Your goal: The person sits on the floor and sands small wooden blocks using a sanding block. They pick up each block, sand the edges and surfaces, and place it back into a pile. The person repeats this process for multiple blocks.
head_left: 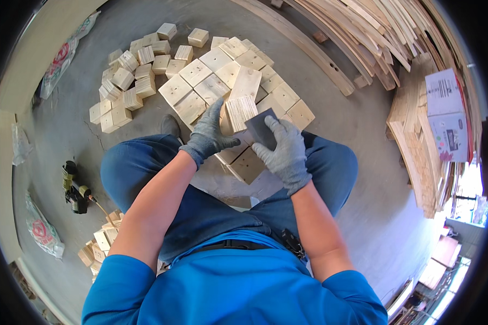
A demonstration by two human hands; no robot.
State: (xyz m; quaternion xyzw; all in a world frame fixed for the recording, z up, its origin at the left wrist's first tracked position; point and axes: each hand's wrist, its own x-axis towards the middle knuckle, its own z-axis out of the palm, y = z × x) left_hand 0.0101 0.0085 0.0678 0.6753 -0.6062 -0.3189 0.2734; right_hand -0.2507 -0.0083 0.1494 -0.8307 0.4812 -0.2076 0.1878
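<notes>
My left hand (207, 131), in a grey knit glove, has its thumb and fingers spread apart just left of a layered wooden block (241, 112). No firm hold on the block shows, and whether a fingertip touches it I cannot tell. In my gloved right hand (285, 151) is a dark grey flat rectangular pad (262, 128), like a sanding pad, gripped between thumb and fingers. The pad is tilted at the block's right side. Beneath both hands lies a close-set layer of pale square wooden blocks (212, 89), some with small dark spots on top.
Loose wooden blocks (145, 70) are heaped on the grey floor at the far left. A nail gun (75, 187) with a hose lies left of my knee, near more blocks (107, 236). Long boards (358, 32) are piled at the far right, beside a white carton (447, 116).
</notes>
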